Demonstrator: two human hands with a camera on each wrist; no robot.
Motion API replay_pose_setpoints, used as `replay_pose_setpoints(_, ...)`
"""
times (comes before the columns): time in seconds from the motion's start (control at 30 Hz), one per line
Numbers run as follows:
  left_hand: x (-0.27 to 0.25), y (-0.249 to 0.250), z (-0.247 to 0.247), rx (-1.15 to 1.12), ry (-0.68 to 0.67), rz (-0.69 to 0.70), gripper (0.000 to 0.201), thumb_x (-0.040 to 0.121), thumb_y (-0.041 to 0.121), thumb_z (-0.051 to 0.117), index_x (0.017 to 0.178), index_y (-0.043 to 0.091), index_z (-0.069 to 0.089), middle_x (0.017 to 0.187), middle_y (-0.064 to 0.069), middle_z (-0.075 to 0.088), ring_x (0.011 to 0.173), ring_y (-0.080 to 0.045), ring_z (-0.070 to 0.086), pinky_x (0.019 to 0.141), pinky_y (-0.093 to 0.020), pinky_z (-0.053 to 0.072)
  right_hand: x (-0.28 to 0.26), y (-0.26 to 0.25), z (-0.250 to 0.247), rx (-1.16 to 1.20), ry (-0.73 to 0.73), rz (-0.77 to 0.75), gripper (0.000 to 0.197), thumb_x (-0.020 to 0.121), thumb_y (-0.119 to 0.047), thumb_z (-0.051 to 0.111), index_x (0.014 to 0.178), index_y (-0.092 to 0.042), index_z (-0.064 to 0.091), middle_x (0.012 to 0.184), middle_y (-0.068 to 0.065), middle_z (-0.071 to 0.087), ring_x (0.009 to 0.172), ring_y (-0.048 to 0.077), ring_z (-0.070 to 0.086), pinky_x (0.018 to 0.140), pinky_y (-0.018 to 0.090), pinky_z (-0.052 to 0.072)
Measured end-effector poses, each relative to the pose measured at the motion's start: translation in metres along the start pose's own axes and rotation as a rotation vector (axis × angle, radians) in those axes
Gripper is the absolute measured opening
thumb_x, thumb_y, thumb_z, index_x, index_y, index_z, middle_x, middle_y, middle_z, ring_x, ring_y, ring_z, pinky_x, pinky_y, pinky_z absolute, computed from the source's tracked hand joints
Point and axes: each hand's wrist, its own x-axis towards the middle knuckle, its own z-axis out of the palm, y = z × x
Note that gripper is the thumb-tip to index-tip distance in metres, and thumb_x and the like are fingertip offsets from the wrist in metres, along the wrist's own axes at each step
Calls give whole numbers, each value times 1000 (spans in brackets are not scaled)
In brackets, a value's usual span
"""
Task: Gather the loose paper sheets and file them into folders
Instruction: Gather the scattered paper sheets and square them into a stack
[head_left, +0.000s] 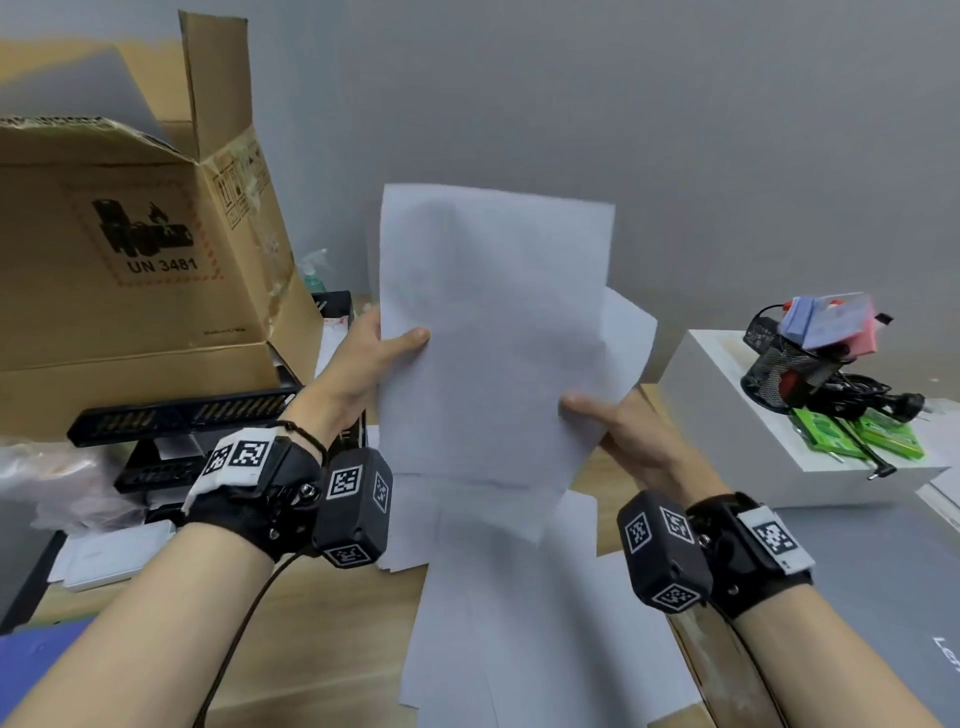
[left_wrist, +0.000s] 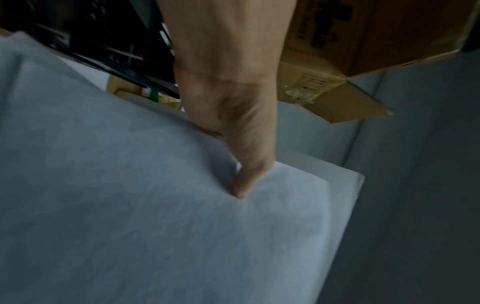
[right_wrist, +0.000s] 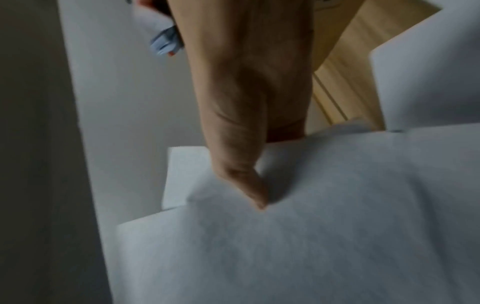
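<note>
I hold a few white paper sheets (head_left: 493, 332) upright above the wooden desk, their edges not squared up. My left hand (head_left: 379, 343) pinches their left edge, thumb on the front face. My right hand (head_left: 597, 415) pinches the lower right edge, thumb in front as well. The other fingers of both hands are hidden behind the sheets. In the left wrist view my left hand (left_wrist: 233, 144) presses its thumb on the sheets (left_wrist: 155, 216). The right wrist view shows my right hand (right_wrist: 244, 164) doing the same on the sheets (right_wrist: 311, 226). More loose sheets (head_left: 519, 597) lie spread on the desk below.
An open cardboard box (head_left: 140, 249) sits on black trays (head_left: 182, 415) at the left. A white box (head_left: 779, 447) at the right carries a tipped mesh pen holder (head_left: 795, 369), cables and green packets. A grey laptop (head_left: 883, 571) lies at the lower right, a blue folder corner (head_left: 31, 660) at the lower left.
</note>
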Motion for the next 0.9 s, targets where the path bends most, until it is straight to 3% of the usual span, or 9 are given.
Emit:
replay_pose_setpoints(0.13, -8, 5, -4, -81, -23, 62, 59, 80, 13, 76, 133, 7, 53, 130, -11, 63, 117, -23, 63, 96, -33, 52, 5, -13, 2, 15, 34, -122, 37, 85, -2, 67, 120, -13, 63, 119, 5, 70, 106, 19, 67, 77, 24, 55)
replay_pose_setpoints(0.23, -15, -20, -1, 128, -12, -82, 52, 82, 13, 77, 130, 13, 58, 125, -2, 67, 116, -18, 63, 99, -33, 51, 9, 1, 6, -181, -5, 9, 40, 85, -4, 69, 124, -11, 62, 120, 2, 70, 110, 17, 66, 94, 32, 52)
replay_pose_setpoints(0.33, -23, -44, 6, 209, 65, -193, 45, 80, 18, 78, 123, 13, 64, 113, 3, 71, 104, -13, 68, 91, -29, 55, 12, 20, 11, -265, 55, 114, 39, 86, -4, 68, 124, -8, 63, 120, 4, 69, 108, 18, 66, 84, 27, 52)
replay_pose_setpoints(0.43, -27, -50, 9, 94, 108, -154, 39, 81, 17, 77, 119, 12, 66, 110, 0, 73, 102, -16, 70, 83, -26, 58, 9, 23, 8, -229, 124, 75, 39, 87, -12, 70, 125, -10, 62, 119, 1, 70, 107, 16, 67, 84, 27, 52)
replay_pose_setpoints(0.53, -27, -48, 9, -40, 175, -85, 35, 84, 11, 74, 117, 13, 66, 117, -4, 71, 106, -17, 69, 87, -29, 57, 4, 19, 0, -232, 72, 91, 36, 89, -15, 68, 124, -14, 61, 118, -5, 69, 106, 13, 67, 88, 29, 53)
replay_pose_setpoints(0.6, -28, -55, 7, -46, 147, -81, 36, 85, 9, 72, 119, 16, 64, 119, -2, 70, 108, -15, 68, 90, -29, 55, 4, 28, -3, -317, 49, 159, 28, 92, -16, 64, 120, -16, 63, 115, -4, 70, 104, 14, 67, 85, 30, 53)
replay_pose_setpoints(0.67, -30, -70, 6, 29, 39, -178, 43, 86, 9, 71, 127, 14, 59, 125, -2, 67, 113, -15, 65, 95, -31, 53, 5, 42, -4, -390, 130, 178, 19, 92, -20, 60, 109, -21, 69, 106, -2, 73, 100, 20, 68, 85, 37, 54)
replay_pose_setpoints(0.77, -34, -96, 11, 226, -19, -317, 44, 92, 11, 65, 134, 11, 54, 130, -2, 62, 120, -20, 59, 100, -35, 49, 4, 51, 1, -338, 212, 137, 21, 94, -7, 50, 96, -14, 70, 91, 1, 73, 87, 21, 66, 74, 31, 51)
replay_pose_setpoints(0.9, -29, -99, 19, 149, 84, -244, 40, 89, 7, 68, 128, 8, 59, 121, -1, 68, 110, -16, 65, 95, -30, 52, 0, 44, 4, -284, 124, 107, 27, 94, -4, 54, 112, -22, 65, 109, -7, 71, 99, 10, 67, 86, 26, 54)
